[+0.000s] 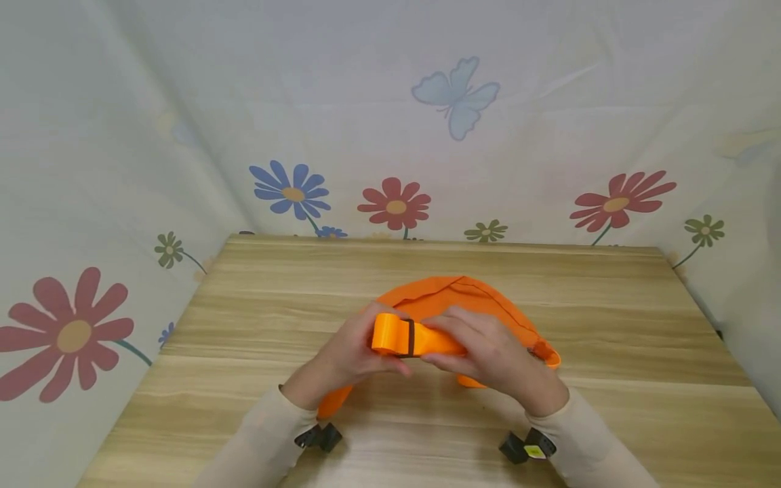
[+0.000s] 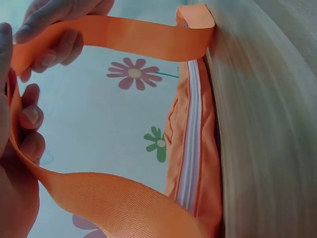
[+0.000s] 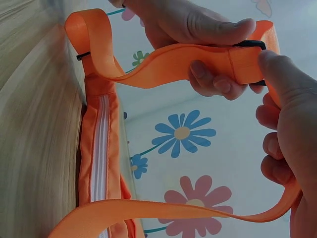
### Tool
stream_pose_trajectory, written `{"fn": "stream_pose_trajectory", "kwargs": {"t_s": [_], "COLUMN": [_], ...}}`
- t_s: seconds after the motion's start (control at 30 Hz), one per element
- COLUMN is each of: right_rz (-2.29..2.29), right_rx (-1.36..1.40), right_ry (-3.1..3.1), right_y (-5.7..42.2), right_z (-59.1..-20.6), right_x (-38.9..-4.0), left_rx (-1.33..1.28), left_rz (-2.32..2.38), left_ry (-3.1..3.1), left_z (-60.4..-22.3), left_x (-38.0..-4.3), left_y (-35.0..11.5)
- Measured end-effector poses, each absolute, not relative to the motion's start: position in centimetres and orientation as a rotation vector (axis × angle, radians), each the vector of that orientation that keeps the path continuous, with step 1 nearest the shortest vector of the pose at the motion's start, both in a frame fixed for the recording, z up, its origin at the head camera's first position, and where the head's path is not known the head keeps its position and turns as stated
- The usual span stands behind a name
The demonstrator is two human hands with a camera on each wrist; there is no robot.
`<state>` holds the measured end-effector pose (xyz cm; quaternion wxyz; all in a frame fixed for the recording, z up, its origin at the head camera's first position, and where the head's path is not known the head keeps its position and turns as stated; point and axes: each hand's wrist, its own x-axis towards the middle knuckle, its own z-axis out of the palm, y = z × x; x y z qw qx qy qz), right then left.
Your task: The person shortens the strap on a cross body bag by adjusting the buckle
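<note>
An orange zippered pouch [image 1: 464, 293] lies on the table in an arc beyond my hands, with its white zipper [image 2: 191, 134] showing in the left wrist view. Its orange webbing strap [image 1: 445, 341] is raised above it. My left hand [image 1: 350, 349] pinches the strap beside a black slider buckle [image 1: 411, 337], thumb on one side and fingers on the other, as the right wrist view shows. My right hand [image 3: 302, 124] grips the strap just past the buckle, its thumb at the buckle's edge. From both hands the strap runs in loops down to the pouch's ends.
The pouch rests on a wood-grain table [image 1: 274, 285]. Behind and beside the table hangs a pale cloth [image 1: 342, 102] printed with flowers and a butterfly. Black wrist devices [image 1: 320, 437] sit at both sleeve cuffs.
</note>
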<state>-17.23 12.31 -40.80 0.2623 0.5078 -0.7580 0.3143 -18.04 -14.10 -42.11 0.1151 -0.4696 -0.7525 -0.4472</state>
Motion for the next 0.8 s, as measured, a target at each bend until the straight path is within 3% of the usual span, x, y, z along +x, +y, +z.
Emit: {"fn": "stream_pose_trajectory", "kwargs": {"t_s": [0.53,0.8], "right_rz": [0.848,0.847], "right_rx": [1.341,1.330], "right_ry": [-2.131,-2.129], "right_y": [12.3,12.5], "right_z": [-41.1,-41.5], "right_x": [-17.0,-17.3], "left_rx": [-1.326,-1.233], "left_rz": [-0.983,-1.121], "left_ry": [-2.381,-2.528], "left_z": [-40.9,-40.8], "left_x": [-17.8,-17.6], "left_y": [-13.7,-14.6]}}
